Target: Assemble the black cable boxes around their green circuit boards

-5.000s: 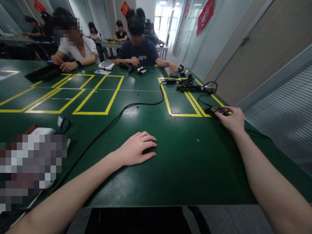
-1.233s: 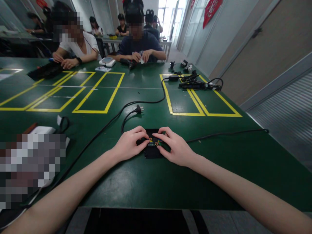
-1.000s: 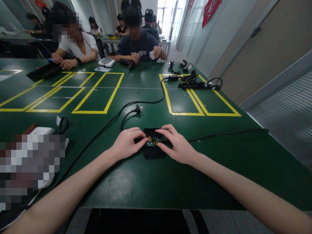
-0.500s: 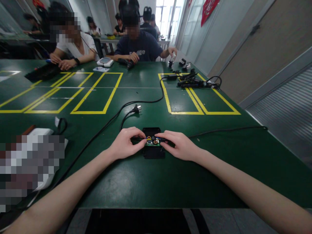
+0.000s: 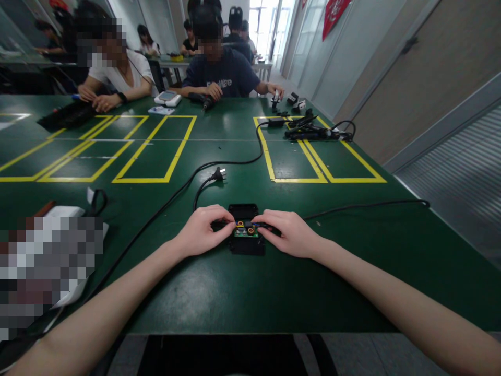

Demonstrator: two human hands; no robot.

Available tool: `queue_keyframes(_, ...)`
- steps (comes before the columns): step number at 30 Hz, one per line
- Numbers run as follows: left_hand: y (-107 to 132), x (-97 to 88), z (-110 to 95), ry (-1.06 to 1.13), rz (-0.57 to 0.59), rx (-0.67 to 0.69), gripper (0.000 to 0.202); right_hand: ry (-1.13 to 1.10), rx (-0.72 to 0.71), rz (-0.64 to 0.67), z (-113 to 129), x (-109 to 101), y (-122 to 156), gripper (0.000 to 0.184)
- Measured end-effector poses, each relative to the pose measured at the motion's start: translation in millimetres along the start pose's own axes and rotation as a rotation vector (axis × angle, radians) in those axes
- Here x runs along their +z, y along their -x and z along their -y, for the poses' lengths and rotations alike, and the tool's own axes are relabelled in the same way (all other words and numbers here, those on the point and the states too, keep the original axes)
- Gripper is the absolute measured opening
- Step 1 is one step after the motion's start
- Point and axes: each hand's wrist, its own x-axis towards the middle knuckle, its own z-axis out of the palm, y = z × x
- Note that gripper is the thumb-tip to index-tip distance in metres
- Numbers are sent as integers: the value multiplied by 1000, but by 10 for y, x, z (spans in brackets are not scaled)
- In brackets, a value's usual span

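Note:
A small green circuit board [image 5: 246,234] with copper-wound coils lies over an opened black plastic case [image 5: 247,247] on the table in front of me. My left hand [image 5: 203,230] pinches the black power cable at the board's left end, and this cable leads to a plug [image 5: 219,175] just behind. On the opposite side my right hand [image 5: 291,234] is closed on another black cable [image 5: 270,227], its thumb and forefinger close to the board's right end. Coloured wires show at the fingertips. Where exactly the wires meet the board is too small to tell.
A long black cord [image 5: 203,166] crosses the table to a bundle of cables [image 5: 309,130] at the far right. Yellow tape [image 5: 141,180] marks rectangles. A power drill [image 5: 203,100] lies by a co-worker opposite. A partly blurred bag-like item [image 5: 94,250] is at left.
My right fingertips have drawn back slightly to the right, so more of the board shows. The board has shifted a little. Across the table, a co-worker's hand has lowered.

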Motion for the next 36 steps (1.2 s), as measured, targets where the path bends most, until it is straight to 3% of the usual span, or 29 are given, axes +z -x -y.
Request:
queue_keyframes(11,-13,-40,-22,110,41,-48,17,40,-25,-34,-12,-20,13,28)
queue_keyframes(17,-38,-100,-52,399,205,-234,16,-36,-34,-24,-52,-132,17,13)
queue_keyframes(25,-16,-109,-19,545,416,-364,14,-101,-236,-58,15,-114,37,8)
queue_keyframes(36,-24,-134,33,316,327,-251,15,-6,-139,-67,-14,-119,12,9)
